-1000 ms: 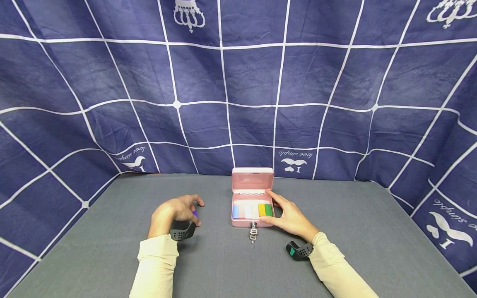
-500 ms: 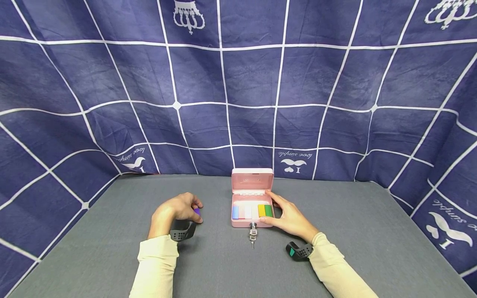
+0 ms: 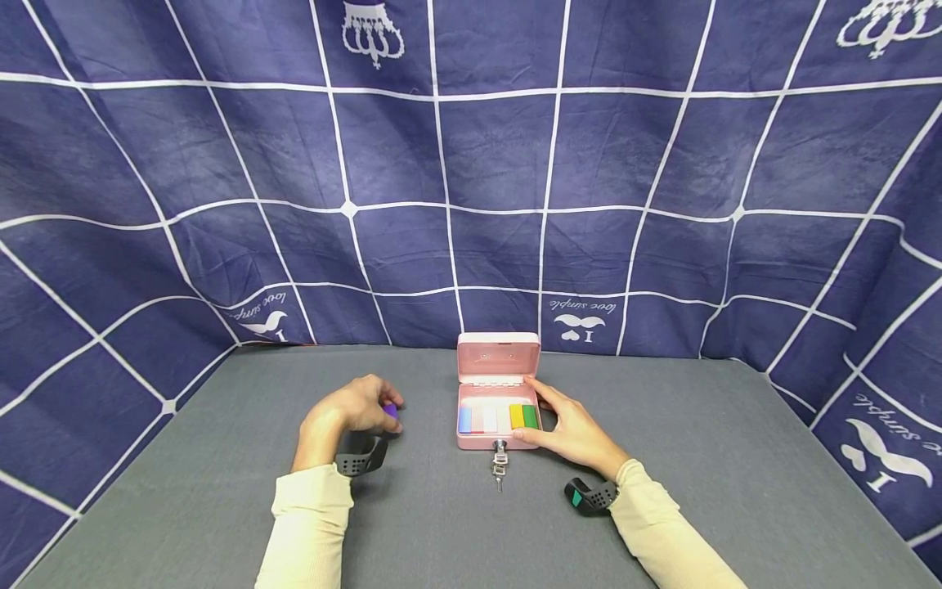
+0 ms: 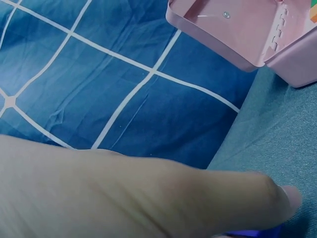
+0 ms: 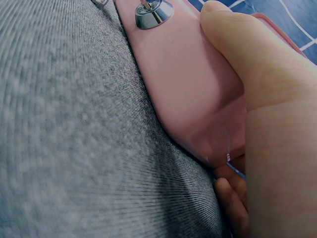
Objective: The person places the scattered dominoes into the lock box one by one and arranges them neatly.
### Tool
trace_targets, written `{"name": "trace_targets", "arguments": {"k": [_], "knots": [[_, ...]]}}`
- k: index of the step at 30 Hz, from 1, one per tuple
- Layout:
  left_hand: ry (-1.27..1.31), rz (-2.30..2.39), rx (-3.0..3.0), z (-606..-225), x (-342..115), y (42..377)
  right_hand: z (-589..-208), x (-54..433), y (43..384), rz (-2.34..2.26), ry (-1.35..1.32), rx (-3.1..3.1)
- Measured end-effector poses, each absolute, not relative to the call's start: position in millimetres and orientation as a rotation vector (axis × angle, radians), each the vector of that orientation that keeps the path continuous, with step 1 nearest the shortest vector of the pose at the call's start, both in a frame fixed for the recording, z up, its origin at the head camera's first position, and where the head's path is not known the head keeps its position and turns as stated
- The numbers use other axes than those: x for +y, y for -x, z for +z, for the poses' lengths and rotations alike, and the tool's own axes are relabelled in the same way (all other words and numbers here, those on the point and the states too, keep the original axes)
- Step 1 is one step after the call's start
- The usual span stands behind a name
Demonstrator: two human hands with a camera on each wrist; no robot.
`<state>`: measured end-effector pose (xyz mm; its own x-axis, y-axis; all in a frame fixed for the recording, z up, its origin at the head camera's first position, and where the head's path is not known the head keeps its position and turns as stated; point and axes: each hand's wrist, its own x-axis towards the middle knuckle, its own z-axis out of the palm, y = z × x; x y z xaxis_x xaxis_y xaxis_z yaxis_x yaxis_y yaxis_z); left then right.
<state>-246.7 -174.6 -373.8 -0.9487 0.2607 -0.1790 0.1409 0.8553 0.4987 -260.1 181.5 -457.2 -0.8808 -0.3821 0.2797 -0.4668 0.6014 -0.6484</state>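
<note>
My left hand (image 3: 356,407) is over the table left of the box, with a small purple block (image 3: 390,411) pinched between thumb and fingers. In the left wrist view only a sliver of this block (image 4: 257,232) shows below the thumb. A pink metal cash box (image 3: 477,442) stands with its lid (image 3: 499,353) raised. Inside lie a light blue block (image 3: 465,420), whitish pieces (image 3: 490,419), a yellow block (image 3: 518,416) and a green block (image 3: 530,414). My right hand (image 3: 572,427) grips the box's right end, thumb at the front rim, fingers around the far side.
Keys (image 3: 500,460) hang from the lock (image 5: 154,15) on the box's front. A grey cloth (image 3: 441,523) covers the table. Behind the table and at its sides hangs a blue curtain (image 3: 500,147) with white grid lines.
The left fingers have drawn together on the purple block. That hand has turned slightly and moved a little away from me, exposing more purple. The right hand and box stay put.
</note>
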Motion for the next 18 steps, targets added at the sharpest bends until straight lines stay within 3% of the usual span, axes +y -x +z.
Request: {"name": "trace_targets", "arguments": {"k": [18], "knots": [[-0.411,0.757,2.838,-367.9,-171.2,246.2,-458.0,182.0,260.4,1.132,-0.719,-2.716]]}}
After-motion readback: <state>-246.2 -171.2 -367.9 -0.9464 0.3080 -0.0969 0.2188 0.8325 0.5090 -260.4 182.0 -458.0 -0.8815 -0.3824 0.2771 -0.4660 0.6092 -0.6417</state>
